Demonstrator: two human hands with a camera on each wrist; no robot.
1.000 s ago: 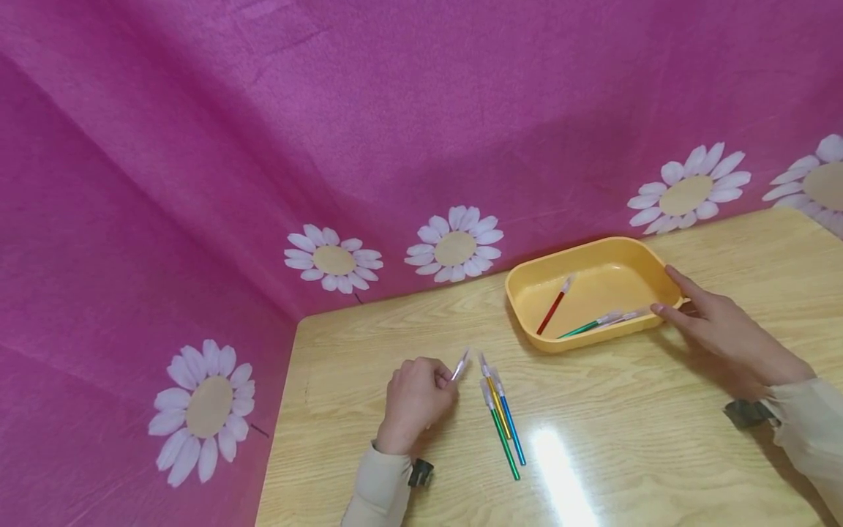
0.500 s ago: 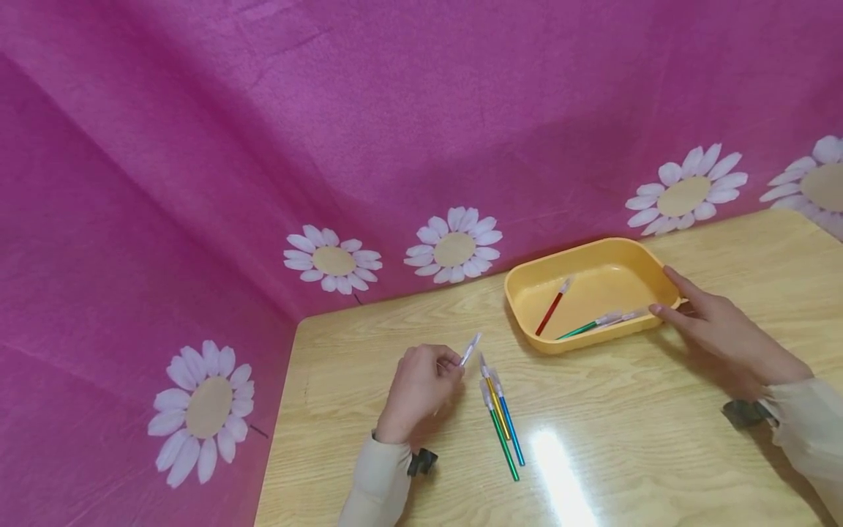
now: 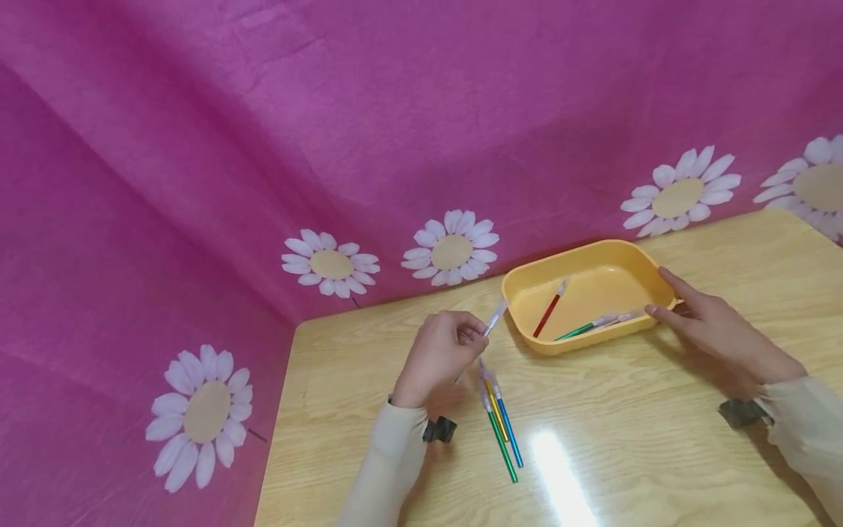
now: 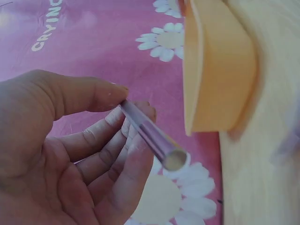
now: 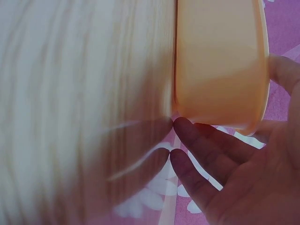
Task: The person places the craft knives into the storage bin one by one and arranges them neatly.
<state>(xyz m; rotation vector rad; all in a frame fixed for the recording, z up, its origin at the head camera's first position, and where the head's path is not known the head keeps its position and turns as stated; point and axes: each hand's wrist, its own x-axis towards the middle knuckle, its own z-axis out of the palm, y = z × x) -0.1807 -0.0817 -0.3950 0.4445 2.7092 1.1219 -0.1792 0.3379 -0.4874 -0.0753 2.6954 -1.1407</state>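
My left hand (image 3: pixel 443 354) pinches a silver craft knife (image 3: pixel 495 318) between thumb and fingers. Its clear-capped end points up and right, close to the left end of a yellow plastic tray (image 3: pixel 560 345). In the left wrist view, the round butt of the knife's handle (image 4: pixel 174 159) faces the camera. My right hand (image 3: pixel 727 329) grips the tray's right end, thumb at the rim; in the right wrist view the fingertips (image 5: pixel 183 126) sit low by the end wall. Inside the tray lie a red craft knife (image 3: pixel 546 316), a green one (image 3: pixel 579 331) and a pale one partly hidden by the near wall.
Three capped craft knives lie together on the wooden table (image 3: pixel 632 432): green (image 3: pixel 503 446), yellow (image 3: pixel 498 410) and blue (image 3: pixel 510 433). A magenta curtain (image 3: pixel 395 132) with white flowers rises behind the table and along its left side.
My left hand has carried the silver craft knife up and right from beside the three knives, nearer the tray's left end. My right hand stays at the tray.
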